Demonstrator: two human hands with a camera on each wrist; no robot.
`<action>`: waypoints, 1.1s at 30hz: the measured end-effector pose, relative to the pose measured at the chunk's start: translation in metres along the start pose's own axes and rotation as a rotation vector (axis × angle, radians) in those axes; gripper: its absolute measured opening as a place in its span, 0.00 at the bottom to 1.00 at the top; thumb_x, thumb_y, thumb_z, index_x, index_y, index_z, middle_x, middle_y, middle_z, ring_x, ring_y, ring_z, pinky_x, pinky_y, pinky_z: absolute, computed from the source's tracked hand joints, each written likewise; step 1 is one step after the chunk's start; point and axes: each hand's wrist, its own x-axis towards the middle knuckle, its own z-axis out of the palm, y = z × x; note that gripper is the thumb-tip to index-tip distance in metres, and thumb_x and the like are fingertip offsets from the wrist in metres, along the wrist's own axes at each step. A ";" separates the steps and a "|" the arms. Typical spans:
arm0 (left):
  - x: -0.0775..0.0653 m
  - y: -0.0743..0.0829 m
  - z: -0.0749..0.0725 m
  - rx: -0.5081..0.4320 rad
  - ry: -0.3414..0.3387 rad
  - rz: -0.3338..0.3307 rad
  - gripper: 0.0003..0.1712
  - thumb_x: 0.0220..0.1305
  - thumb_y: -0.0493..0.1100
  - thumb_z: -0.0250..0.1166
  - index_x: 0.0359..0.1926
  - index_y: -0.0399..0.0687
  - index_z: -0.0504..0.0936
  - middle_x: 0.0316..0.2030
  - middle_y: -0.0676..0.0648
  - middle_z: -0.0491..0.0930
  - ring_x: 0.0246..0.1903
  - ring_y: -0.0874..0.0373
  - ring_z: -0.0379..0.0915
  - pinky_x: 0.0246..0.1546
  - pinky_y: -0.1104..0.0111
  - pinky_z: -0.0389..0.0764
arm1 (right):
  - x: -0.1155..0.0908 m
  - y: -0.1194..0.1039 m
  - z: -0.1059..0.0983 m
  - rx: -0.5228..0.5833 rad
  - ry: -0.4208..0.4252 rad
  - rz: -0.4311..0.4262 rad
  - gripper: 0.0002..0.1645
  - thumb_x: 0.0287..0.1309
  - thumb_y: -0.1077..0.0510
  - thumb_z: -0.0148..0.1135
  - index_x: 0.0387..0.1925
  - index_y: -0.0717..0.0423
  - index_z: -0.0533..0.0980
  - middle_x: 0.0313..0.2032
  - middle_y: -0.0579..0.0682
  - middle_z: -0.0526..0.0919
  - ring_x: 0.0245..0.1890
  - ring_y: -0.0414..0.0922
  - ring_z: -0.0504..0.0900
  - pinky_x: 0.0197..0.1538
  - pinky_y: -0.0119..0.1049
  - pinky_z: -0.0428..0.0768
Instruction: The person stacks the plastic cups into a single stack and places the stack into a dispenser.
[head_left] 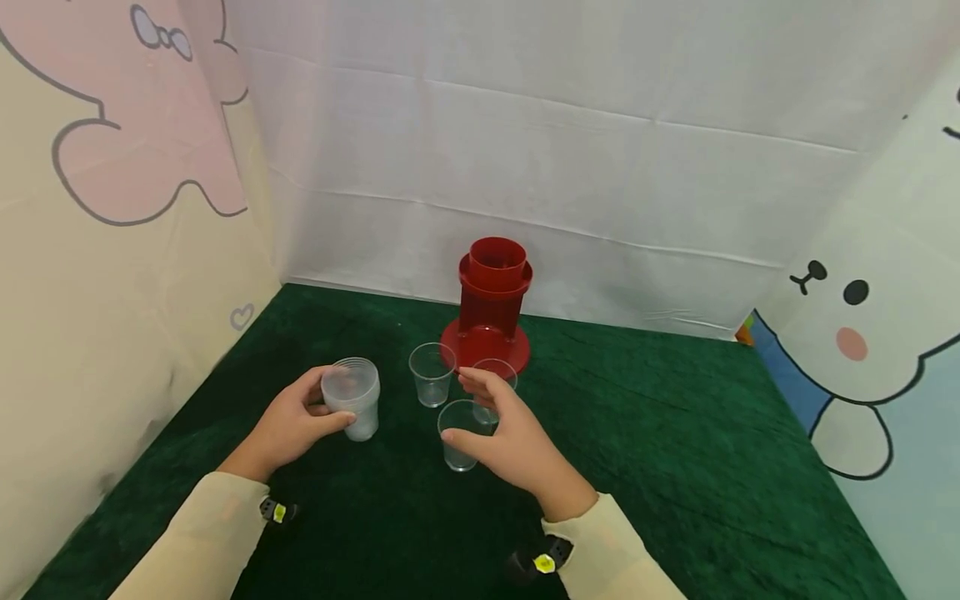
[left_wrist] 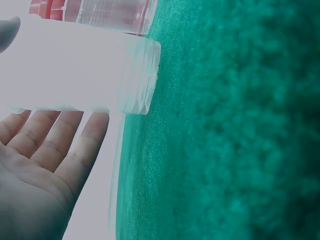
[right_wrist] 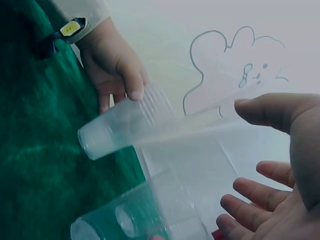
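Observation:
On the left, my left hand (head_left: 296,425) grips a stack of clear plastic cups (head_left: 362,408) by the side, thumb in front and fingers behind. The stack (left_wrist: 90,70) fills the upper left of the left wrist view, with the fingers (left_wrist: 82,135) against it. My right hand (head_left: 513,433) is spread around a single clear cup (head_left: 459,457), thumb and fingers (right_wrist: 250,210) apart; whether it touches the cup cannot be told. Behind it stand another clear cup (head_left: 432,387) and a third cup (head_left: 504,371), partly hidden by the right hand.
A red stand (head_left: 491,312) with a round base and an upright tube is behind the cups. Dark green cloth (head_left: 675,442) covers the table. A white curtain (head_left: 562,167) hangs along the back, and printed cartoon sheets (head_left: 112,250) line both sides.

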 end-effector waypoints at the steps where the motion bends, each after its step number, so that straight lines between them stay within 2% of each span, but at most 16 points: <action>1: 0.000 0.000 0.000 -0.003 -0.001 -0.001 0.41 0.66 0.49 0.74 0.73 0.46 0.65 0.62 0.37 0.74 0.55 0.42 0.79 0.53 0.53 0.84 | -0.001 0.002 -0.001 -0.005 0.006 0.008 0.46 0.59 0.50 0.76 0.74 0.43 0.64 0.70 0.45 0.71 0.70 0.48 0.68 0.69 0.57 0.70; 6: -0.001 -0.001 -0.001 -0.006 -0.004 -0.005 0.41 0.66 0.50 0.74 0.73 0.46 0.65 0.62 0.37 0.74 0.56 0.42 0.78 0.53 0.53 0.83 | -0.005 0.012 -0.004 -0.023 0.012 0.041 0.47 0.57 0.50 0.78 0.74 0.40 0.65 0.70 0.42 0.71 0.71 0.47 0.68 0.68 0.57 0.71; 11: -0.002 0.000 -0.001 -0.005 0.000 -0.010 0.41 0.66 0.50 0.74 0.73 0.47 0.65 0.63 0.37 0.74 0.57 0.42 0.78 0.54 0.52 0.83 | -0.008 0.024 -0.006 -0.021 0.003 0.043 0.48 0.56 0.51 0.79 0.75 0.43 0.64 0.71 0.42 0.70 0.71 0.48 0.68 0.69 0.58 0.70; 18: -0.002 0.000 -0.001 -0.019 -0.008 -0.015 0.41 0.66 0.50 0.73 0.73 0.47 0.64 0.63 0.38 0.73 0.58 0.41 0.77 0.54 0.53 0.83 | -0.010 0.037 -0.003 -0.030 -0.016 0.060 0.49 0.55 0.47 0.79 0.74 0.39 0.64 0.71 0.42 0.69 0.71 0.46 0.68 0.70 0.53 0.69; 28: -0.002 0.001 -0.001 -0.019 -0.006 -0.017 0.41 0.66 0.49 0.73 0.73 0.46 0.64 0.63 0.37 0.73 0.57 0.40 0.77 0.54 0.50 0.82 | -0.009 0.044 0.001 0.000 -0.004 0.047 0.48 0.56 0.52 0.79 0.73 0.39 0.64 0.70 0.47 0.69 0.68 0.47 0.71 0.70 0.54 0.70; 33: -0.002 0.001 -0.001 -0.015 -0.007 -0.010 0.40 0.66 0.48 0.73 0.73 0.46 0.65 0.63 0.37 0.73 0.57 0.40 0.77 0.54 0.50 0.82 | -0.008 0.045 0.002 -0.002 0.011 0.041 0.47 0.55 0.51 0.79 0.73 0.39 0.65 0.70 0.48 0.68 0.67 0.48 0.72 0.69 0.55 0.70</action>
